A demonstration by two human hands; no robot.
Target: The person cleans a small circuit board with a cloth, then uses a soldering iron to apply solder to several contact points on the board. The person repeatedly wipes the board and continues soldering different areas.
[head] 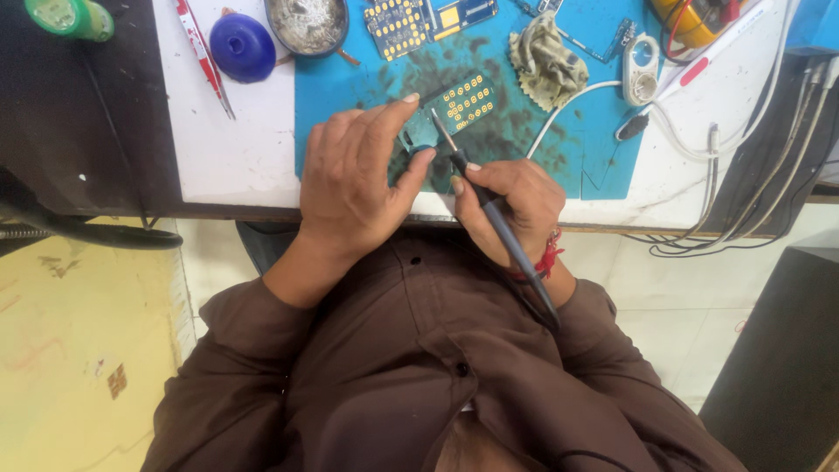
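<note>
My left hand [358, 175] presses down on a green circuit board [461, 100] with gold keypad contacts, lying on a stained blue work mat [603, 149]. Thumb and forefinger pinch the board's near end. My right hand [511, 205] grips a dark soldering iron [489, 205] like a pen. Its metal tip touches the board close to my left forefinger, and its cord runs back over my right wrist.
A second blue circuit board [402, 22], a round tin [306, 22], a blue dome [242, 45], red-handled tweezers [203, 52], a crumpled cloth [546, 57] and white cables [699, 131] lie at the back. A green bottle [70, 17] stands far left.
</note>
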